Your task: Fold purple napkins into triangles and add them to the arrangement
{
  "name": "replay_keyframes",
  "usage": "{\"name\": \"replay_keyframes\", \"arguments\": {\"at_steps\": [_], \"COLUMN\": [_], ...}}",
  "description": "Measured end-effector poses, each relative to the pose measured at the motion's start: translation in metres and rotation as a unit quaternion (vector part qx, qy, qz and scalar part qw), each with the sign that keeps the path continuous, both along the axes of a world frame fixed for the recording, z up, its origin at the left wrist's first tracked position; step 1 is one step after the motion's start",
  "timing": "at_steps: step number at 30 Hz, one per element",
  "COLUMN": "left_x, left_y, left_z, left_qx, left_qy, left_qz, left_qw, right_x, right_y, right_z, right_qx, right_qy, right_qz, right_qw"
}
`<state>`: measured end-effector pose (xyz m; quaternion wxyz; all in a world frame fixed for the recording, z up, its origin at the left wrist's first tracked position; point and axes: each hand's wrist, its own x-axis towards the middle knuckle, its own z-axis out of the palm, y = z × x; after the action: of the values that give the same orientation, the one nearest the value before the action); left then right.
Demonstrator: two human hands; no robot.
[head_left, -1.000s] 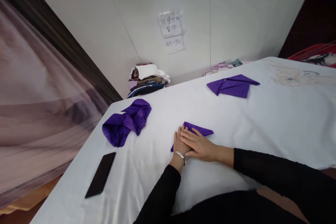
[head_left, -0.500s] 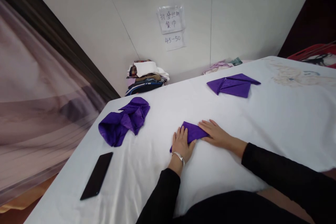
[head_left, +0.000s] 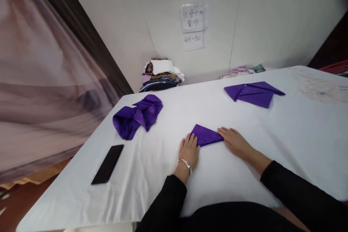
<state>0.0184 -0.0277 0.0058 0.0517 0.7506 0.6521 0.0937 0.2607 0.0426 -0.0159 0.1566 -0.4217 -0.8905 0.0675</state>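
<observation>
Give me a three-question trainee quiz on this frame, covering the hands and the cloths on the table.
1. True or false: the left hand and the right hand both lie flat at the small folded purple napkin.
2. Which thing lies nearest the table's left edge? A) the crumpled purple cloth B) the black phone C) the flat folded purple cloth
3. Fill in: the left wrist wears a silver ____.

Key
1. True: one hand at each end of it, palms down.
2. B.
3. Bracelet.
</observation>
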Motion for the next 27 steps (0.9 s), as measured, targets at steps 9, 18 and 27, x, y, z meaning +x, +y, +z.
{"name": "replay_keyframes", "arguments": {"at_steps": [9, 18, 27], "left_x": [-0.057, -0.049, -0.044], "left_y": [-0.048, -0.039, -0.029], "left_z": [-0.012, -0.002, 0.001], "left_qx": [0.107, 0.095, 0.07], "left_qy": [-0.119, -0.163, -0.149], "left_qz": [0.106, 0.134, 0.175], "left_qw": [0.981, 0.973, 0.971], "right_x": [0.005, 0.008, 0.01], "right_y": [0.001, 0.005, 0.009], "right_z": [-0.001, -0.007, -0.013], "right_qx": [-0.004, -0.001, 0.02], "right_qy": [-0.018, -0.024, -0.013], "right_qz": [0.0, 0.004, 0.013], "right_qw": [1.0, 1.0, 1.0]}}
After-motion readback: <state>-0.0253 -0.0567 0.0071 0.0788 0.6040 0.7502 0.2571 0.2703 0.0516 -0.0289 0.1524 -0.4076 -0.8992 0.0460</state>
